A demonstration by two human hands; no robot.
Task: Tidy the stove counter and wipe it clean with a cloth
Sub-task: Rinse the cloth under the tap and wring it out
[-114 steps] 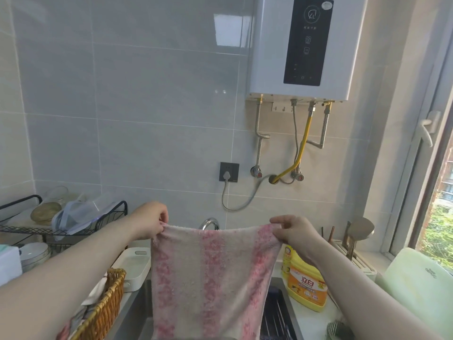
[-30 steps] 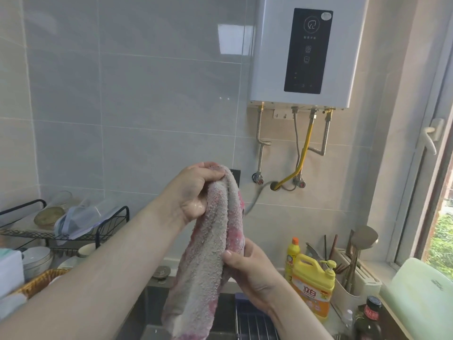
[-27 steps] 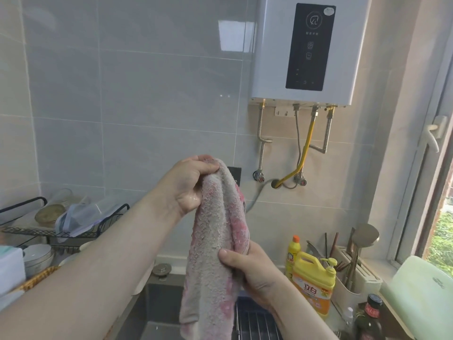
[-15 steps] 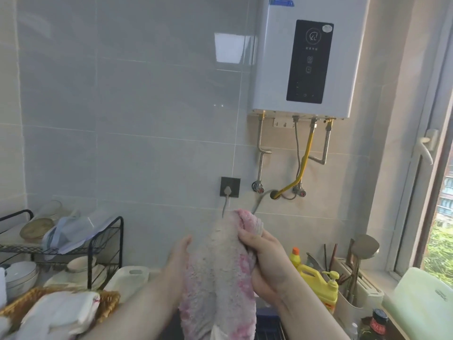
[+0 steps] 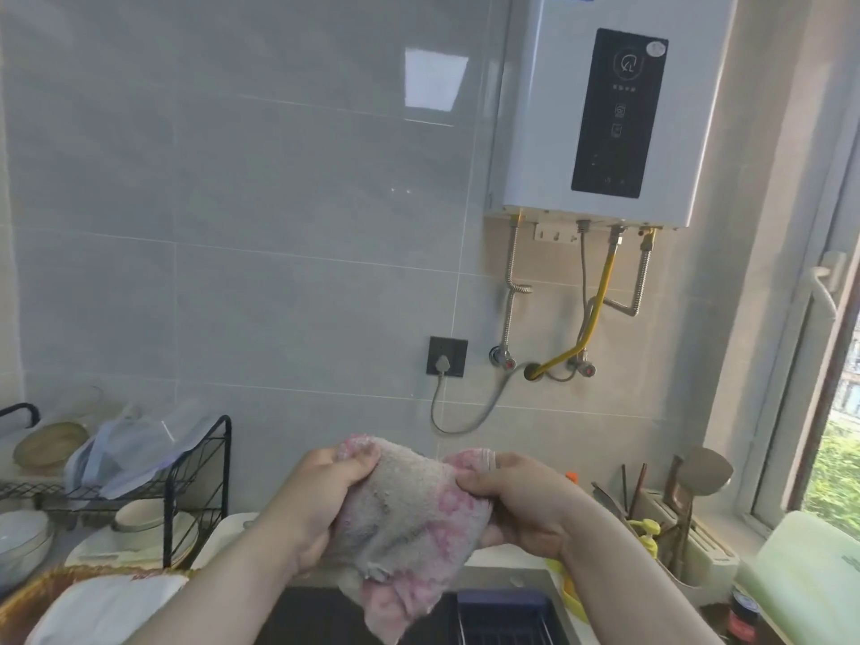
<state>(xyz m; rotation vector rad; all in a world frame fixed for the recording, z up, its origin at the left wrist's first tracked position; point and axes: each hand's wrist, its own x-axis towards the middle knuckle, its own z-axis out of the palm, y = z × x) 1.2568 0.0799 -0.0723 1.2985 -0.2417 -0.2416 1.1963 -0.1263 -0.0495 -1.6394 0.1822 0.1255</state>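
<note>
Left hand (image 5: 325,505) and right hand (image 5: 526,509) each hold a tight curled grip on opposite ends of the bunched pink cloth (image 5: 409,519) above the near sink (image 5: 316,616), so twisting them in opposite directions, kept low, should wring it best.

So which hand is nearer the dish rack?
Left. The left hand grips the cloth right of the dish rack; the right hand holds the cloth's other end, farther right.
</note>
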